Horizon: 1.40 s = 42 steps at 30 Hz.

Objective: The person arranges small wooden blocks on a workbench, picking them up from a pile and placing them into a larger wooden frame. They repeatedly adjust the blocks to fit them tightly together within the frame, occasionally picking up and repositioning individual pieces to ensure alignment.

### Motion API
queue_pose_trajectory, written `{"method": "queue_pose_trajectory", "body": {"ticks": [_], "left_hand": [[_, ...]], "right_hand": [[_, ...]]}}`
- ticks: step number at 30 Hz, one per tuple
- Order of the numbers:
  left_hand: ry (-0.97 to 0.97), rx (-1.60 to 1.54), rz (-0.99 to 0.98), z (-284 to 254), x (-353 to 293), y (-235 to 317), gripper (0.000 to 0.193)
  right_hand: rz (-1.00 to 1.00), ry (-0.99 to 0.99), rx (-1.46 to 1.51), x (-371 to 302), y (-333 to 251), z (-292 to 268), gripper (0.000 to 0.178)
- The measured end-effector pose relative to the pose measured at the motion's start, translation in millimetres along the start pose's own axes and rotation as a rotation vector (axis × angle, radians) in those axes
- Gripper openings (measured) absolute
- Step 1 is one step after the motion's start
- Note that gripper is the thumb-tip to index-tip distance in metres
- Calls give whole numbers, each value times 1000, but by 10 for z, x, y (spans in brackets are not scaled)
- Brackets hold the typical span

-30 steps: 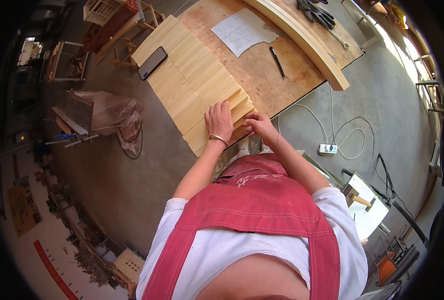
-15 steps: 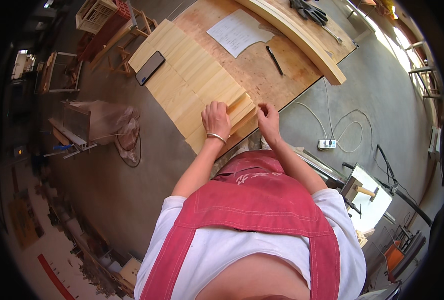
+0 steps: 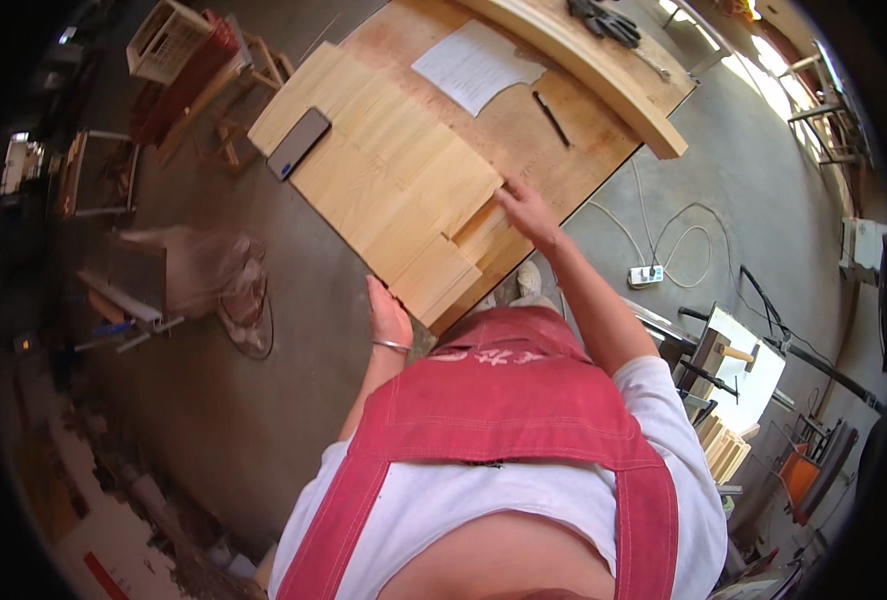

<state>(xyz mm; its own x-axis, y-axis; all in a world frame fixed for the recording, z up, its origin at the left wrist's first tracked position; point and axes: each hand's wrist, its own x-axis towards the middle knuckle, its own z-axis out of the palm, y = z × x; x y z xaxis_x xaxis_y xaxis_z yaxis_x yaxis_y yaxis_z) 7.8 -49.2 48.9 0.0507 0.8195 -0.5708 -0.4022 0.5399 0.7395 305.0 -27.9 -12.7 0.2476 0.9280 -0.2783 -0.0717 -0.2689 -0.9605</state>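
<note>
Pale wooden boards lie side by side in a stack on the workbench, their joints running across it. Against the stack's near left edge rests my left hand, fingers stretched out along the wood, a bracelet at the wrist. My right hand is at the far right corner, fingers bent and pressed together on a board's edge. Between my hands, a short board lies at the near end, beside a recess where a lower wood surface shows. A phone lies on the stack's far left part.
On the workbench are a paper sheet, a black pen, a long wooden beam and dark gloves. A power strip with cables lies on the floor at right. A plastic-draped object stands at left.
My left hand has moved off the top of the boards to their left edge. My right hand has moved up to the far right corner. The near-end boards now lie flatter.
</note>
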Motion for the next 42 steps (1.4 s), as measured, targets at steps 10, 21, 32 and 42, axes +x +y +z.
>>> {"method": "queue_pose_trajectory", "body": {"ticks": [10, 21, 32, 42], "left_hand": [[79, 123, 116, 41, 14, 56, 71], [-160, 701, 800, 1125, 320, 320, 60], [-761, 714, 292, 3052, -1506, -1346, 55], [-598, 842, 209, 2920, -1976, -1733, 50]], "right_hand": [[-121, 400, -510, -226, -340, 27, 65], [-345, 659, -160, -3054, -1921, -1411, 49], [62, 1759, -530, -6690, -1090, -2981, 40], [943, 1496, -791, -7534, 1015, -3318, 71]]}}
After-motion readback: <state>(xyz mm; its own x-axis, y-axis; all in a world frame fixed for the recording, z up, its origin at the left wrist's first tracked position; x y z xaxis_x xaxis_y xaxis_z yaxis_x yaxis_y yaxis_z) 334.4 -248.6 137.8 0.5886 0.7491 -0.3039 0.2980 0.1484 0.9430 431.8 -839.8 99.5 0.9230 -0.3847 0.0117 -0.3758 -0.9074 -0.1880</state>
